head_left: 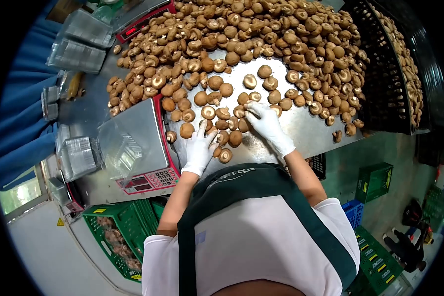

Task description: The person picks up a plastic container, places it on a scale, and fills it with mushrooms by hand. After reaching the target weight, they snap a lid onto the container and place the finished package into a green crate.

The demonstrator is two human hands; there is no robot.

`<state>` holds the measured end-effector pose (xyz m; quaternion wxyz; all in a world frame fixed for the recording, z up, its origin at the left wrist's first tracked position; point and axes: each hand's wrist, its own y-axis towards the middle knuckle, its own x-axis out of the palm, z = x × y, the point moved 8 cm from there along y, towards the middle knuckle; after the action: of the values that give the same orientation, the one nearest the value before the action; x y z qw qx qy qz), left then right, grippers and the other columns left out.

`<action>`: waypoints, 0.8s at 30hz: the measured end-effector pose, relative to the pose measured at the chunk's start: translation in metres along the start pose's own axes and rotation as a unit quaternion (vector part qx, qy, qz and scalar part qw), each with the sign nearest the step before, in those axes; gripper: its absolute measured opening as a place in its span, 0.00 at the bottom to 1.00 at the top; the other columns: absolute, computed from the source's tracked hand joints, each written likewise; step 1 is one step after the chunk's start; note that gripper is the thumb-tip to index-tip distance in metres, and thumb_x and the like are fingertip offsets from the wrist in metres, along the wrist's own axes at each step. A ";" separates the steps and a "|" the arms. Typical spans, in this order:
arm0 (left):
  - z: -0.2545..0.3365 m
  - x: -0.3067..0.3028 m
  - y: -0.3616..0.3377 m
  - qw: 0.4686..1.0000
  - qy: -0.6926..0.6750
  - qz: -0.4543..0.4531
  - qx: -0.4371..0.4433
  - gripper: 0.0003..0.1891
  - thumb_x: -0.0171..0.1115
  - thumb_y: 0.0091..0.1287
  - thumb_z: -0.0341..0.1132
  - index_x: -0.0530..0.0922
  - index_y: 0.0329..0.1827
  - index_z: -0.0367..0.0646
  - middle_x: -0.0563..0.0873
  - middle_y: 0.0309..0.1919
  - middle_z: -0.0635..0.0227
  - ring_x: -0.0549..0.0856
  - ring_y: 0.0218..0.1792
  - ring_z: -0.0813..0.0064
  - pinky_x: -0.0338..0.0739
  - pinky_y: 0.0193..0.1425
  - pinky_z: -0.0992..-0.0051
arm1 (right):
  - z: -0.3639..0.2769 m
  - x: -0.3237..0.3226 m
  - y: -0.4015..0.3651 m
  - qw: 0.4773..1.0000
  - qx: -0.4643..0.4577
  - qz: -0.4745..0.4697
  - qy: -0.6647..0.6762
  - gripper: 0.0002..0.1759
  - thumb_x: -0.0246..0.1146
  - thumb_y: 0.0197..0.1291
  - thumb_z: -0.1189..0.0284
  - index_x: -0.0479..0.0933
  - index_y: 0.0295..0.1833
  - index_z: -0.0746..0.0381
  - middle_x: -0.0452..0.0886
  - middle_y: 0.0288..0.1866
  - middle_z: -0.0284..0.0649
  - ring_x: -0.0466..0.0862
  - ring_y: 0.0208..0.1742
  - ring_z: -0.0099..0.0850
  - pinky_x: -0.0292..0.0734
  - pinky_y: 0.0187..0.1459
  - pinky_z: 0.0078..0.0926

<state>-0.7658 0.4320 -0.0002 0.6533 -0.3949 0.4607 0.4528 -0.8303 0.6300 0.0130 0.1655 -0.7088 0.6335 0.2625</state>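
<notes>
Brown shiitake mushrooms [236, 138] lie loose on the steel table in front of me, some caps up and some gills up. My left hand [199, 152], in a white glove, rests among the nearest ones beside the scale. Its fingers are apart and touch mushrooms; none is gripped. My right hand [269, 127], also gloved, reaches in from the right with fingers stretched out. Its fingertips lie against a small group of mushrooms [254, 96], and the undersides of the fingers are hidden.
A large mushroom heap [281, 24] covers the table's far side. A red-edged scale [138, 128] with a clear plastic tray [123, 150] stands left. Stacked clear trays [76, 54] lie beyond. A black crate [394, 74] of mushrooms is right; green crates [118, 241] stand below.
</notes>
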 end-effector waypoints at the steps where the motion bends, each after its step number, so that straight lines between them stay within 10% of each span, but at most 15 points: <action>1: 0.003 0.002 0.005 1.000 0.017 -0.013 0.002 0.25 0.70 0.50 0.41 0.79 0.54 0.59 0.71 0.64 0.63 0.79 0.44 0.62 0.77 0.44 0.65 | 0.002 -0.001 -0.007 1.000 0.011 -0.020 -0.001 0.14 0.61 0.56 0.68 0.80 0.46 0.62 0.82 0.42 0.47 0.81 0.47 0.44 0.76 0.50 0.36; 12: 0.001 -0.009 0.033 0.999 -0.007 0.006 -0.036 0.19 0.63 0.58 0.39 0.80 0.54 0.54 0.77 0.57 0.60 0.84 0.43 0.59 0.79 0.45 0.65 | 0.006 0.004 -0.042 0.992 0.070 -0.072 0.081 0.15 0.61 0.57 0.66 0.81 0.48 0.60 0.82 0.40 0.48 0.82 0.43 0.39 0.78 0.46 0.31; 14: 0.012 -0.032 0.031 0.992 -0.118 0.006 -0.043 0.21 0.66 0.57 0.42 0.80 0.55 0.54 0.77 0.58 0.60 0.83 0.49 0.59 0.78 0.51 0.68 | 0.017 0.018 -0.051 0.959 0.194 -0.157 0.132 0.18 0.62 0.60 0.64 0.78 0.54 0.59 0.83 0.40 0.44 0.82 0.40 0.31 0.78 0.43 0.24; 16: 0.036 -0.049 0.026 0.975 -0.206 0.075 0.032 0.23 0.69 0.54 0.43 0.81 0.54 0.50 0.79 0.56 0.59 0.83 0.49 0.59 0.78 0.51 0.68 | 0.008 0.032 -0.058 0.841 0.209 -0.146 0.477 0.22 0.61 0.64 0.63 0.72 0.62 0.57 0.83 0.40 0.39 0.81 0.36 0.26 0.77 0.39 0.19; 20: 0.090 -0.048 0.009 0.957 -0.236 0.069 0.152 0.34 0.75 0.48 0.41 0.75 0.60 0.45 0.75 0.59 0.55 0.82 0.51 0.59 0.77 0.55 0.68 | 0.005 0.030 -0.071 0.769 0.235 -0.216 0.553 0.18 0.59 0.65 0.64 0.74 0.57 0.61 0.81 0.32 0.34 0.76 0.27 0.21 0.69 0.28 0.17; 23: 0.077 -0.048 0.006 0.951 -0.296 0.027 0.089 0.34 0.74 0.50 0.38 0.73 0.62 0.45 0.73 0.62 0.55 0.81 0.53 0.62 0.75 0.58 0.70 | 0.016 -0.019 -0.091 0.855 0.270 -0.274 0.348 0.11 0.56 0.63 0.70 0.81 0.42 0.64 0.77 0.23 0.32 0.74 0.24 0.19 0.69 0.27 0.18; 24: 0.063 -0.045 0.006 0.931 -0.362 0.010 0.032 0.32 0.73 0.51 0.37 0.74 0.61 0.45 0.74 0.62 0.55 0.80 0.54 0.63 0.74 0.59 0.71 | 0.037 -0.030 -0.100 0.913 0.155 -0.282 0.252 0.11 0.58 0.62 0.68 0.82 0.40 0.63 0.81 0.27 0.34 0.77 0.27 0.20 0.72 0.31 0.18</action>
<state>-0.7634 0.4820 0.0591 0.7839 -0.1782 0.2109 0.5561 -0.7396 0.6893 -0.0090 0.1754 -0.8663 0.4602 -0.0837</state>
